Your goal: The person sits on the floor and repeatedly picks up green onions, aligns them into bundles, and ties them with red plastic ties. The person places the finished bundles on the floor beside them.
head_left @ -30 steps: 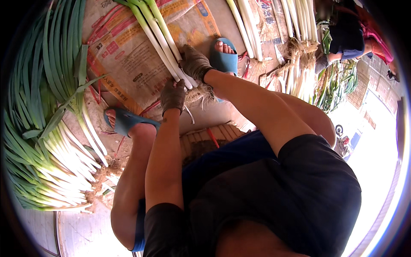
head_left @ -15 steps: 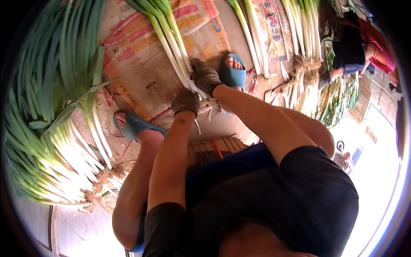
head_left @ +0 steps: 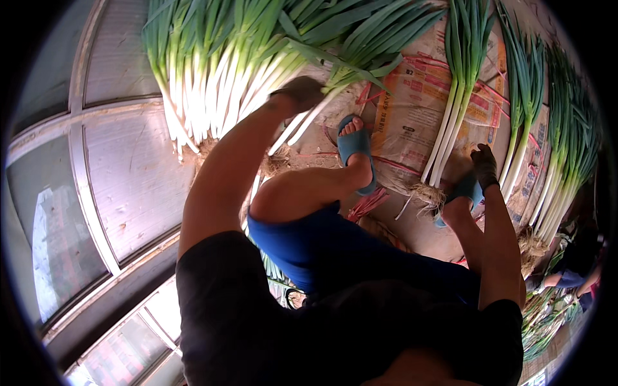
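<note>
Both gloved hands have left the small bundle of long green onions (head_left: 458,96), which lies on the printed sack (head_left: 400,109), roots toward the person; the left hand (head_left: 300,94) has gone to the big onion heap (head_left: 222,83), but I cannot tell if it grips any stalk; the right hand (head_left: 484,166) is near the blue slipper (head_left: 475,191), its fingers loosely apart, holding nothing

Dark characters (head_left: 384,114) on the orange edge of a tan sack (head_left: 407,143), finer lettering (head_left: 417,106) across its face
</note>
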### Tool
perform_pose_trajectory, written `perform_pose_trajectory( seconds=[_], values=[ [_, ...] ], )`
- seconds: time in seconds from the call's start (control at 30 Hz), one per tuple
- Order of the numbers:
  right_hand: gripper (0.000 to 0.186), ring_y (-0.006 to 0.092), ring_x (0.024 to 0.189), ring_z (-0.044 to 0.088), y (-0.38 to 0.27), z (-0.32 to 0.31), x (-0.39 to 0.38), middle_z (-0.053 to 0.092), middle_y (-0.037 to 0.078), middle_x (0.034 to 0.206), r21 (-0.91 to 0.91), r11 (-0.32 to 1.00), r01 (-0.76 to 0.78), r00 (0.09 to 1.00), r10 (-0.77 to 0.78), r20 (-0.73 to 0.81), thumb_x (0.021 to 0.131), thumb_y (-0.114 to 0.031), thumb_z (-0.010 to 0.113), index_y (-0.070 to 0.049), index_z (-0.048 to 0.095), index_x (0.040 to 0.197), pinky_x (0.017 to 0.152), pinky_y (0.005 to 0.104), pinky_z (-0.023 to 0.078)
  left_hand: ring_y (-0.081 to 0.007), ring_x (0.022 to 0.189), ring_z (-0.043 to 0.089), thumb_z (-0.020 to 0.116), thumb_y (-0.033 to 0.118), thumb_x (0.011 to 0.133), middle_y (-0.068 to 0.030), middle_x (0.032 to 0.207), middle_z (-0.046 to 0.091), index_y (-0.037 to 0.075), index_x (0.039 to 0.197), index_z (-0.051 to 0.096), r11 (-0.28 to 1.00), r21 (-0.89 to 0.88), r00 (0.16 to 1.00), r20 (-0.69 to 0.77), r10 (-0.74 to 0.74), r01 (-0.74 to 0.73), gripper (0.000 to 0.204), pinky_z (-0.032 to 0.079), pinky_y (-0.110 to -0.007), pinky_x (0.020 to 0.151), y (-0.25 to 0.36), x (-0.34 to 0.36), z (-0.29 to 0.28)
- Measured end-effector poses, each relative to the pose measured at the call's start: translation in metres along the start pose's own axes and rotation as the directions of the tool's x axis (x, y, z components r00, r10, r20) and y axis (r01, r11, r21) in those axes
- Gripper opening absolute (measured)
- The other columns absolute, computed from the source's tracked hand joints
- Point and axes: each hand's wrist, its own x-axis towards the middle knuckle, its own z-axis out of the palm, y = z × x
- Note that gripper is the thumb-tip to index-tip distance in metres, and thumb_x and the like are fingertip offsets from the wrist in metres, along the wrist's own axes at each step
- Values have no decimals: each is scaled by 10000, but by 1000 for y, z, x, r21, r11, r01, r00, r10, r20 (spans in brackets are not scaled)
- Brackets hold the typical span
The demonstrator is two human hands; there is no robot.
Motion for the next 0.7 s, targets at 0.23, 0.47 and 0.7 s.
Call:
perform_pose_trajectory(
  seconds=[0.23,0.47,0.7],
  values=[
    [275,142,695,532,-45,1,-24,576,45,786,205,936,-286,956,265,125,890,-113,573,-30,558,1152,661,283,464,-386,1102,606,450,315,919,-263,1134,637,21,1121,631,691,-459,804,97,-586,559,400,454,-412,998,-163,-179,259],
    [295,188,737,527,-29,9,-40,584,71,851,110,945,-309,923,271,272,874,-164,551,-79,578,1155,630,314,442,-448,999,611,551,301,887,-269,1132,579,56,1230,545,575,-632,378,-433,-818,520,422,501,-515,843,-182,-166,210],
    [363,309,895,628,-142,7,-36,650,141,937,99,950,-295,935,266,235,751,-218,691,-109,641,1093,823,387,497,-366,1139,571,547,378,908,-184,1241,570,156,1277,503,547,-232,445,-375,-813,804,433,486,-483,935,-233,-158,130]
  ],
)
